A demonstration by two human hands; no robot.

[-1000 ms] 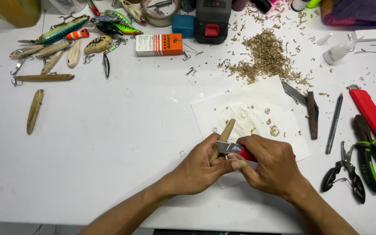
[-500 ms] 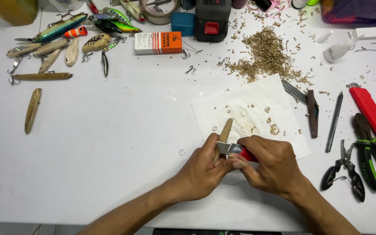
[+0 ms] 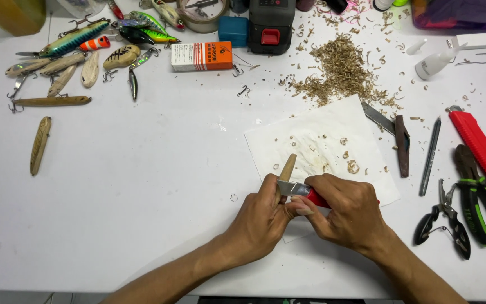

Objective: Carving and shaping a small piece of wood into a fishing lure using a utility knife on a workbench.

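Your left hand (image 3: 262, 217) grips the wooden blank (image 3: 287, 167); your right hand (image 3: 347, 217) clasps the red-handled knife (image 3: 302, 191). Shavings (image 3: 341, 70) pile at upper centre (the blank looks partly shaped).

Matt wooden blank (image 3: 287, 167), shiny metal blade (image 3: 289, 187), curly wood shavings (image 3: 338, 70), white paper sheet (image 3: 322, 141)

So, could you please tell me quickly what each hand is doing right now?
Left hand: closed around a small tapered wooden piece.
Right hand: closed on a red-handled knife.
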